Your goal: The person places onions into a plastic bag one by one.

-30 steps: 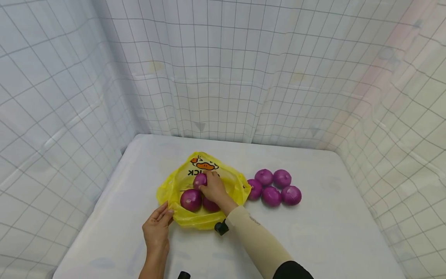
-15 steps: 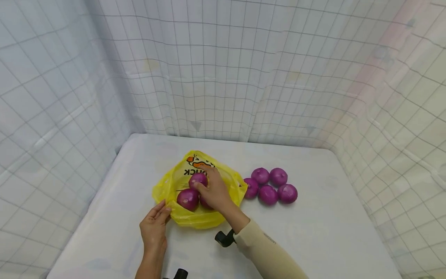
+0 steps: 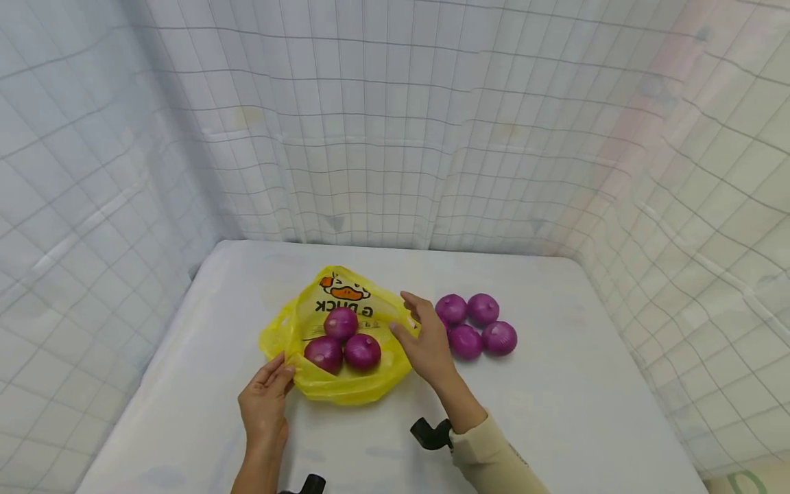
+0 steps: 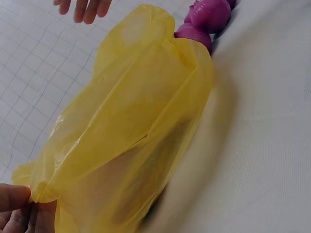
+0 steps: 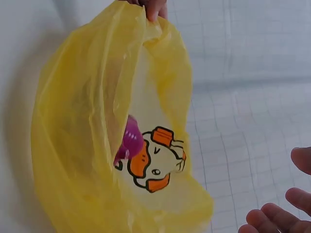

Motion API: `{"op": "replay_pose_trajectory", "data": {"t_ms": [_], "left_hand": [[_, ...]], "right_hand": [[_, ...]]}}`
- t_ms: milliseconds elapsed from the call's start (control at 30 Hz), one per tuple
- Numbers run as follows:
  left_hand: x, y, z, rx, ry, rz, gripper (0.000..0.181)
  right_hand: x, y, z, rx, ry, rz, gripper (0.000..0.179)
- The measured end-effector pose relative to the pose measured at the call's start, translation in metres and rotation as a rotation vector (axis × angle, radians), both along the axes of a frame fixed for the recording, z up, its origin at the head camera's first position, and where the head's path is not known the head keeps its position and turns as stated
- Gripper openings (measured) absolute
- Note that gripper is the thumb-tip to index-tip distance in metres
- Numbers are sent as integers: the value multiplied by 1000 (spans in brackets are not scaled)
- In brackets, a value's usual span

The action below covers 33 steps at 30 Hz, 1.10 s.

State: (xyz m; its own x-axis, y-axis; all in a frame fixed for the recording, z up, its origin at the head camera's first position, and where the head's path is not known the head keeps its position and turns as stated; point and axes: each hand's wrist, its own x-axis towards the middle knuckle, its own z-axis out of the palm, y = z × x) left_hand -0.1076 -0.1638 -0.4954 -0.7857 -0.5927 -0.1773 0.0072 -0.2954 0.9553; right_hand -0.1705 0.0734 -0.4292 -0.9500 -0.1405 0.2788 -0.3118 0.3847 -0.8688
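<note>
A yellow plastic bag (image 3: 352, 390) with a printed duck lies with its mouth held wide on the white table. Three purple onions (image 3: 362, 352) rest inside it. My left hand (image 3: 264, 399) pinches the bag's rim at its near left; the left wrist view shows thumb and fingers (image 4: 15, 198) gripping the yellow film. Over the bag's right edge hovers my right hand (image 3: 432, 348), its fingers spread and holding nothing. Several more onions (image 3: 500, 338) sit in a cluster just right of the bag, one partly hidden behind the right hand.
A white cloth covers the table (image 3: 574, 384). White grid-patterned curtains (image 3: 370, 137) stand along the back and both sides. Black camera mounts (image 3: 430, 433) stick out from both wrists.
My right hand has let go of an onion inside the bag and moved right, out over the bag's edge. My left hand keeps its pinch on the rim.
</note>
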Motion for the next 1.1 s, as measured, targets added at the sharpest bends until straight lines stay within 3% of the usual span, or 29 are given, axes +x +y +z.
{"op": "replay_pose_trajectory", "data": {"t_ms": [267, 467, 667, 800, 933, 1100], "left_hand": [[-2, -1, 4, 25, 10, -13, 37], [-3, 0, 7, 31, -16, -16, 38], [-5, 2, 5, 11, -8, -12, 38], [-4, 2, 6, 4, -4, -10, 39], [-3, 3, 6, -4, -3, -12, 38], [-3, 4, 8, -11, -3, -14, 37]], "right_hand": [[-6, 46, -13, -111, -67, -141, 51], [-11, 73, -24, -91, -92, -236, 53], [-25, 102, -39, 78, -32, -379, 55], [-34, 124, -53, 211, -70, -460, 56], [-40, 140, -66, 307, -135, -483, 58], [-42, 150, -77, 347, -113, -504, 57]]}}
